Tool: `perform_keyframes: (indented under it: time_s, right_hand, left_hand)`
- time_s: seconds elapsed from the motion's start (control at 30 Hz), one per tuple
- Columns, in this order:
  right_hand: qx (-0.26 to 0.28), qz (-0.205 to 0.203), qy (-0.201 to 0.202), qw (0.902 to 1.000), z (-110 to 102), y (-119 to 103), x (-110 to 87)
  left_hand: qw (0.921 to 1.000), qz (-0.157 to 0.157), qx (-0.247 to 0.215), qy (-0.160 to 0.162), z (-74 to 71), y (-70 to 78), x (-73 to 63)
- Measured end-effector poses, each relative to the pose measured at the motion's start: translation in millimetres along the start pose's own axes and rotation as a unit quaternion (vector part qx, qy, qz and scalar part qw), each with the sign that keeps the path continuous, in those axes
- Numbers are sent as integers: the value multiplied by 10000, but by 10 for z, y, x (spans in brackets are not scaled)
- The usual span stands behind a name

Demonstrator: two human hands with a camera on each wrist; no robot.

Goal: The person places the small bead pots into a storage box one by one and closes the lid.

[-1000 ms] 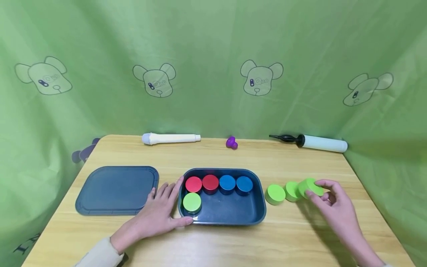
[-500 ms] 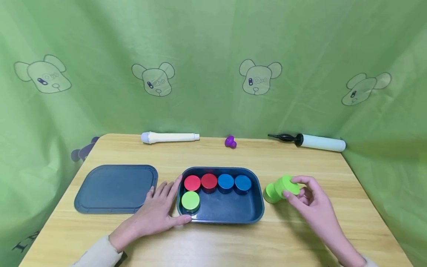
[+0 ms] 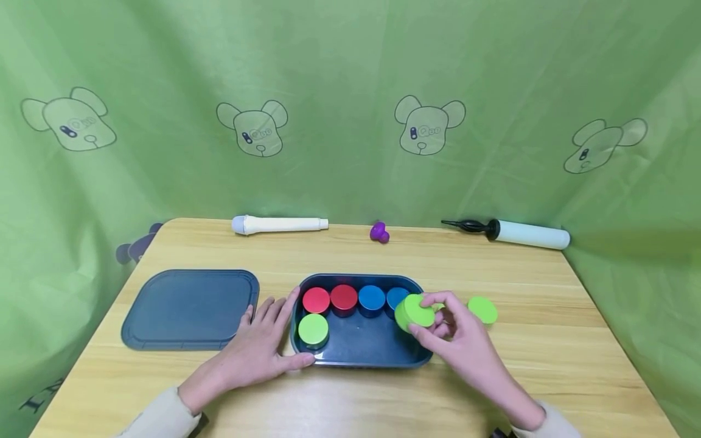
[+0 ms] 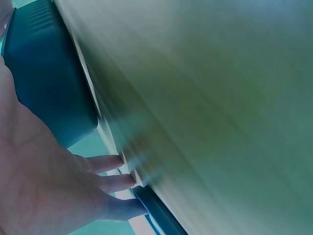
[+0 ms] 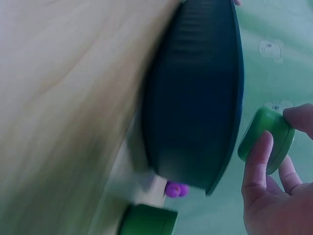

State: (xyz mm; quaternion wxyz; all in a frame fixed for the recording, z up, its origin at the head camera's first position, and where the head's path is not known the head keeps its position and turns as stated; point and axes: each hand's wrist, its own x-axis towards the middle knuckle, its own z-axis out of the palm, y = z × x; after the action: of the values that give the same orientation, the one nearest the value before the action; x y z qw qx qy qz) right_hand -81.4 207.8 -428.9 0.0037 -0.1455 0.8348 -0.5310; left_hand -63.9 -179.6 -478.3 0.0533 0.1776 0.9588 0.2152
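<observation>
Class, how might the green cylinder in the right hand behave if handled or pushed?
The green cylinder is probably stiff: it looks undented where the right hand pinches it. Its smooth surface may be slightly slippery. Its round side could let it roll if tipped over.

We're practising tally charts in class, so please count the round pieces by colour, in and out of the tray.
Red pieces: 2
Blue pieces: 2
Green pieces: 4 (1 in the tray, 1 held in the right hand, 2 on the table, one of these mostly hidden in the head view)
Total: 8
</observation>
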Motion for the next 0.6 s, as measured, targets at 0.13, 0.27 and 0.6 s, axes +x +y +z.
perform_keyframes:
  time_s: [0.13,0.27,0.6]
  right_hand:
    - [-156,-164,-119,9997,137,-7,64]
    - [-273,-99,-270,9992,264,-15,97]
    - [-1142,-370,-976,9880,591,-93,220]
  left_hand:
    - [10000,0,-14,-8,0,8,-1]
    - [10000,-13,11,-25,8,15,4]
    - [10000,-12,72,31,31,13,1]
